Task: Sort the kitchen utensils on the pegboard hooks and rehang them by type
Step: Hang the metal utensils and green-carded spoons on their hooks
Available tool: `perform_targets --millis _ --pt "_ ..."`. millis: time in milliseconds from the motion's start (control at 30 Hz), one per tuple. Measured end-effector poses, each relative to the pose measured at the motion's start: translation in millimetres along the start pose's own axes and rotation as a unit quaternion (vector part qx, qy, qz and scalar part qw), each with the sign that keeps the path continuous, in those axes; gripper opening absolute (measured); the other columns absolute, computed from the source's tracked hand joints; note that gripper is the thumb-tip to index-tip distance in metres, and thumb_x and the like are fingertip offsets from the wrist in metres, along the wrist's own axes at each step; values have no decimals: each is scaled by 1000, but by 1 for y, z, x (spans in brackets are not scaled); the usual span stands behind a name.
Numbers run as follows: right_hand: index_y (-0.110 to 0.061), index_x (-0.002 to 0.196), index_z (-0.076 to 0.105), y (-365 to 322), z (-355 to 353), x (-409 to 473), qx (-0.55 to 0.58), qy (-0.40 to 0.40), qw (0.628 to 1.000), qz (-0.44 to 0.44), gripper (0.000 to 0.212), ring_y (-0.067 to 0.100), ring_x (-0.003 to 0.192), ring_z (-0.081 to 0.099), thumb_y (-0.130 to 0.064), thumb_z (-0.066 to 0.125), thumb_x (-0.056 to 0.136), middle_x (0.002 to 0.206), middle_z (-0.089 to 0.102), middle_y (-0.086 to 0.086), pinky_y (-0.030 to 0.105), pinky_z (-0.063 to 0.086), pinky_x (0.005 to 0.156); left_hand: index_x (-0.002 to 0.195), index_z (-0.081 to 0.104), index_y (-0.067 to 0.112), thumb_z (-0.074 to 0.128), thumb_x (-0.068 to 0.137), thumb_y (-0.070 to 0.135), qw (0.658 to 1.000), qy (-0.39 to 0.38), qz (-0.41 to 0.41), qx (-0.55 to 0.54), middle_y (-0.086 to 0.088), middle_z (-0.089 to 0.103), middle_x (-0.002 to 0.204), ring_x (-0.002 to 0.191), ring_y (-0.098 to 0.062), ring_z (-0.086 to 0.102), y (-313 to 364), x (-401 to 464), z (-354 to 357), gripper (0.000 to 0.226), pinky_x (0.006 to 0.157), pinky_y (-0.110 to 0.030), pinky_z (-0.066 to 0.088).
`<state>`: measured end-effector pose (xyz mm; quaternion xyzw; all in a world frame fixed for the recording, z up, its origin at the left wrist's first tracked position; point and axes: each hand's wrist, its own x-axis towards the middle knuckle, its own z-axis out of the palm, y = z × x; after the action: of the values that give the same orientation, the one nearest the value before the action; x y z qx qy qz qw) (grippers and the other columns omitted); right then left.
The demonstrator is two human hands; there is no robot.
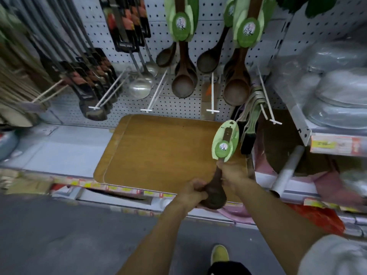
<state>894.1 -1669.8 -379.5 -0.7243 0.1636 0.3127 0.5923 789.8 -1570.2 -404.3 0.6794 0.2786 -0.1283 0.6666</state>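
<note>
While both hands hold one dark wooden spoon (215, 192) low in the centre-right of the frame, the step in hand looks like carrying it to its kind. The left hand (191, 192) curls round the bowl end; the right hand (232, 172) grips the handle just below the green card tag (225, 140), which points up toward the pegboard (178, 100). Matching spoons (183, 76) hang at upper centre and upper right. The next move, I judge, calls for lifting the tag's hole onto the bare white hook (212, 92) between them, or onto a hook already bearing such spoons.
</note>
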Motion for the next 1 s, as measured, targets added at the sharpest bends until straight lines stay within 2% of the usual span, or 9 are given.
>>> perform_targets --millis 100,233,333,467,600,733,900,1000 --pt "-9 89 52 6 18 -37 79 1 997 -17 14 22 60 58 -10 45 101 73 62 12 27 43 56 84 50 17 45 85 -18 1000 -3 -4 14 3 61 82 67 -8 54 3 -41 -13 35 46 -15 44" --pt "-8 88 54 13 25 -76 113 -1 993 -23 16 22 58 56 -12 46 101 71 62 13 28 45 54 82 53 16 47 87 -14 1000 -14 0 22 -1 59 75 63 -11 53 10 -75 -22 31 43 -16 45" --pt "-7 88 54 17 24 -101 135 4 990 -38 16 23 57 56 -10 45 101 71 62 13 31 48 55 84 56 17 53 90 -4 1000 -1 2 -1 -2 59 75 63 -12 55 19 -91 -26 22 54 -21 48" --pt "-8 89 57 29 24 -135 130 21 988 -82 16 21 58 57 -10 46 100 71 64 11 29 48 58 95 56 19 52 96 10 998 47 34 -37 -1 62 89 74 -15 59 37 -103 -30 10 76 -34 52" --pt "-7 86 61 25 23 -165 152 36 977 -143 20 19 60 56 -9 47 100 70 64 9 28 50 63 96 56 19 48 99 13 988 105 75 -86 -3 62 96 76 -16 58 65 -116 -32 10 73 -33 50" --pt "-10 80 61 -5 16 -183 149 67 962 -218 24 17 55 54 -15 49 100 65 63 6 23 49 58 104 57 18 47 100 14 983 102 112 -102 -3 63 98 78 -17 62 100 -131 -37 12 84 -39 55" --pt "-9 80 61 -47 6 -190 142 91 942 -288 24 13 50 52 -16 49 100 61 61 4 22 46 55 109 57 14 47 100 11 969 105 186 -129 -1 62 86 68 -13 60 148 -138 -40 14 65 -26 49" --pt "-8 81 61 -70 1 -191 149 94 932 -317 24 9 45 52 -15 48 100 61 61 5 18 46 49 113 58 11 48 99 11 963 104 210 -133 -1 64 86 68 -13 61 174 -138 -39 17 64 -25 49"
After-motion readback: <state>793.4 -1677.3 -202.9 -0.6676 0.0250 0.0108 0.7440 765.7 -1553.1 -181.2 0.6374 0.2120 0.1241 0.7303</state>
